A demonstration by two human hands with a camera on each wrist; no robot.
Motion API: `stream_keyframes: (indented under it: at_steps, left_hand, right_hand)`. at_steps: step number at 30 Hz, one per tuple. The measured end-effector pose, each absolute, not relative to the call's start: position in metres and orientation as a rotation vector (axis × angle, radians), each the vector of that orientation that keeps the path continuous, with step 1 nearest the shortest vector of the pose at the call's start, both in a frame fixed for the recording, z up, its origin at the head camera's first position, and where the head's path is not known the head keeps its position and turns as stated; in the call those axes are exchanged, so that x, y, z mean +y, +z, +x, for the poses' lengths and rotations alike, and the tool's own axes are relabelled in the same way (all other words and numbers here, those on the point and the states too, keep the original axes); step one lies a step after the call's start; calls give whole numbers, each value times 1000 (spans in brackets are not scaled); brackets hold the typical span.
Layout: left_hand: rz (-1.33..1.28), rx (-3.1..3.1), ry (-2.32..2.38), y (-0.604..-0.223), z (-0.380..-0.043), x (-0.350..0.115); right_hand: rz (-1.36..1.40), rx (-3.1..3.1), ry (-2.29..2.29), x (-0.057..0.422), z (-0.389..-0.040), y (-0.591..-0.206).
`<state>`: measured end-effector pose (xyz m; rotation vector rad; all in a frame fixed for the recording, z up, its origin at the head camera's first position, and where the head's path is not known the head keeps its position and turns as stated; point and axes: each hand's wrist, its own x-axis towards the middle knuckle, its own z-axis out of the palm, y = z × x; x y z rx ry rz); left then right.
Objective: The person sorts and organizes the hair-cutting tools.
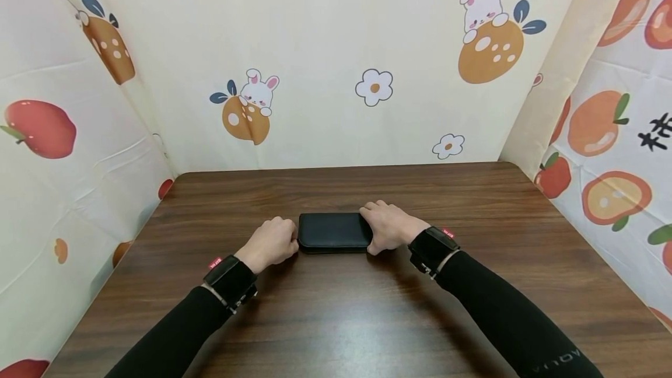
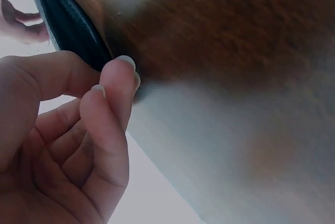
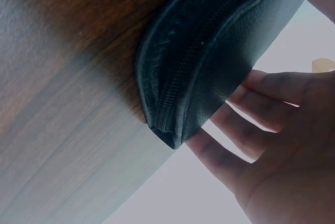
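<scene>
A black zip wallet (image 1: 334,232) lies flat on the brown wooden table (image 1: 336,319), its long side across my view. With fingers curled, my left hand (image 1: 270,242) pinches at its left end; in the left wrist view, thumb and fingertips (image 2: 118,72) meet right at the wallet's corner and hide what lies between them. My right hand (image 1: 391,226) grips the other end, thumb on the near side and fingers round the far side. The right wrist view shows the zipper (image 3: 170,93) running along the wallet's edge, its teeth together at this end.
A pale curtain (image 1: 325,45) printed with fruit, rabbits and flowers stands behind the table and along both sides. Black bands (image 1: 231,282) with small devices sit on both wrists over black sleeves. Light reflects off the tabletop near the front.
</scene>
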<state>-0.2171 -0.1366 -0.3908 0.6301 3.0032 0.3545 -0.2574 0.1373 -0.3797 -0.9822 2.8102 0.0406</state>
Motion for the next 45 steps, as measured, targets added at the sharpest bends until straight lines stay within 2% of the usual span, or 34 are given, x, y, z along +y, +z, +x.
stream_keyframes:
  at_steps: [45]
  left_hand:
    - [658,3023,307,-394,-229,-145]
  right_hand:
    - [-993,2819,-6,136,-253,-385]
